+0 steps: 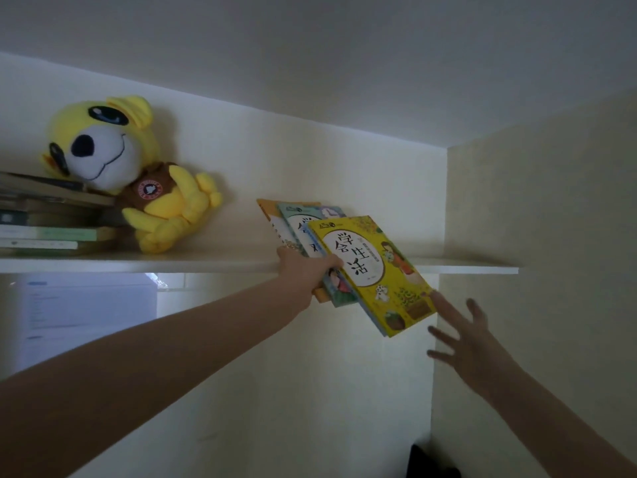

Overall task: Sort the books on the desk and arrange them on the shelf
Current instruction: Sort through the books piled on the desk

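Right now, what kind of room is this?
Most likely a bedroom or study corner at home. A yellow plush dog sits on a high white shelf beside a stack of books, and the left hand grips a few colourful picture books at the shelf's edge.

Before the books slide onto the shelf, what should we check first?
1. Left hand grips the fanned books: ok.
2. Books lined up evenly: not ok; the yellow book sticks out lowest, past the shelf edge.
3. Right hand open, one of its fingers at the yellow book's corner: ok.
4. Free room between the plush dog and the side wall: ok.
5. Books' far ends resting on the shelf: cannot tell.
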`<state>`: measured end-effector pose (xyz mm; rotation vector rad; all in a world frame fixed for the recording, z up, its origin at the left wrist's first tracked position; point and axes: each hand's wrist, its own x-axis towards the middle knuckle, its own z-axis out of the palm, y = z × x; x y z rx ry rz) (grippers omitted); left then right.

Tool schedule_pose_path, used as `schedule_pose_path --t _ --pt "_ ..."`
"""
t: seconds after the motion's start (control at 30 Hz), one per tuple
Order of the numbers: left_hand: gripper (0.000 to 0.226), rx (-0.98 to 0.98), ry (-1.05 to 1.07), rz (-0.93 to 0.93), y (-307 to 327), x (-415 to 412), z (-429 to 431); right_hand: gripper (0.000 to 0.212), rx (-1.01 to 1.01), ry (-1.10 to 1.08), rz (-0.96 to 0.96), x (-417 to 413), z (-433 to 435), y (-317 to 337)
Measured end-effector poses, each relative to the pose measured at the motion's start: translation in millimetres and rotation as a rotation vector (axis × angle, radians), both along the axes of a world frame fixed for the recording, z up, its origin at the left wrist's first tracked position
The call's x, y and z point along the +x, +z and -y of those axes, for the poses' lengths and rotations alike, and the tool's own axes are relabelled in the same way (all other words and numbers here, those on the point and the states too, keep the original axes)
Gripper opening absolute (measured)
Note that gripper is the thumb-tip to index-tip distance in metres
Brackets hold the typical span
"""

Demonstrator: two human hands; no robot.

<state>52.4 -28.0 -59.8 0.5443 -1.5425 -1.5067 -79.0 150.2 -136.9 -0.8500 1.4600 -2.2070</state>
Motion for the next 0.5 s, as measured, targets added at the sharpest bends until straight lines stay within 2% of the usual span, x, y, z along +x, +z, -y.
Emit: schedule_pose_path --t 0.1,0.2,0.27,0.4,0.5 --pt "0.061 -0.077 0.027 -0.003 1 3 3 0.146 0.161 0.024 -0.340 -16 7 27" --pt "0.064 -0.153 0.028 -0.020 2 10 5 0.121 0.333 0.064 -0.478 -33 21 42" --pt "0.068 -0.247 0.005 0.002 3 19 11 0.110 0.390 0.086 -0.503 -46 25 46" --pt "0.089 -0.334 -0.055 0.072 -5 30 19 0.103 0.261 0.225 -0.436 -46 41 40" --pt "0.099 -0.351 -0.077 0.030 -10 32 20 0.100 0.105 0.218 -0.418 -38 57 31"
